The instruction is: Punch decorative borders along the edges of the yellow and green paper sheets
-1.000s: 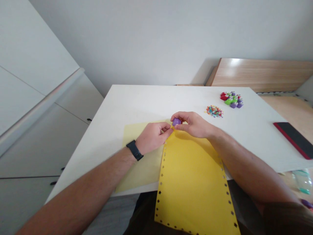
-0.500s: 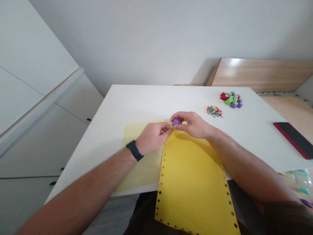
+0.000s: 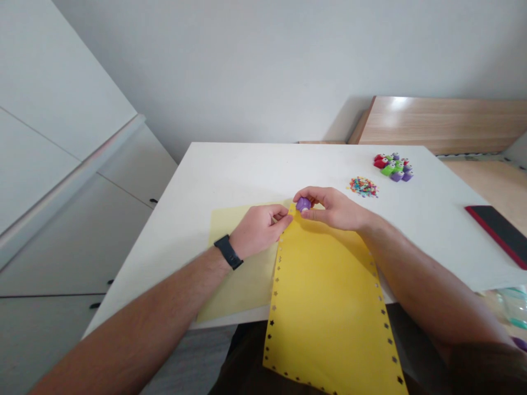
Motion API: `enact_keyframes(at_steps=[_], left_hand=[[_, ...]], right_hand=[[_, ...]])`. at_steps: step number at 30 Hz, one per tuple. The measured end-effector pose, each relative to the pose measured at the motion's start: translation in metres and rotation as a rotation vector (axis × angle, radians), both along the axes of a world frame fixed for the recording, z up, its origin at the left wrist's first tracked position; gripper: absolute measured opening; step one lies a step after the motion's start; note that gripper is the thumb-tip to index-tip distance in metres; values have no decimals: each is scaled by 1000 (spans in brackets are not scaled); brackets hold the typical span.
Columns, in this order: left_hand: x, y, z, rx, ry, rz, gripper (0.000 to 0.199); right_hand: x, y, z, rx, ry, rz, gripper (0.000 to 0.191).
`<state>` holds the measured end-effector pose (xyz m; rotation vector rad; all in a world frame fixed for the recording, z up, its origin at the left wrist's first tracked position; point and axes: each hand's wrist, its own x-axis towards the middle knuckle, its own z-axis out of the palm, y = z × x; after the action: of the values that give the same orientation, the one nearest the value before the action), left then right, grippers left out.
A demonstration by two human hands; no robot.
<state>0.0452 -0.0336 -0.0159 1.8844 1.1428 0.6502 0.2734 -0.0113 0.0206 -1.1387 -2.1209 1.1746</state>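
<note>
We see R hand (image 3: 334, 209) closed on a purple craft punch (image 3: 303, 204), which sits at the top end of a yellow paper sheet (image 3: 325, 312) w/ star holes (image 3: 272, 322) along its edges. L hand (image 3: 258, 231) pinches the sheet beside the punch, apparently to steady it. R hand hides the sheet's end; can't see inside punch. Paler sheet (image 3: 234, 274), other punches (image 3: 393, 167), paper bits (image 3: 363, 187) lie on table (image 3: 247, 175).

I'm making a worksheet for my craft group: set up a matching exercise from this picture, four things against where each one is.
Things:
1. Purple craft punch
2. Black wristband
3. Multicoloured paper confetti
4. Star-edged yellow sheet

Places:
A. Around the left wrist
B. Over the table's near edge
C. In the right hand
D. On the white table

Pairs: 1-C, 2-A, 3-D, 4-B
</note>
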Motion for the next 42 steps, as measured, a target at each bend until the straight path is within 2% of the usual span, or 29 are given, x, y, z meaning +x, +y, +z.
enact_keyframes(at_steps=[18,25,42], left_hand=[[1,1,0,-29,-21,1,27],[1,0,2,-44,-28,9,28],[1,0,1,-43,-39,3,27]], right_hand=[[2,0,-4,25,-32,15,33],[-2,-1,-6,20,-3,-50,29],[-6,-2,-13,-9,6,-104,26]])
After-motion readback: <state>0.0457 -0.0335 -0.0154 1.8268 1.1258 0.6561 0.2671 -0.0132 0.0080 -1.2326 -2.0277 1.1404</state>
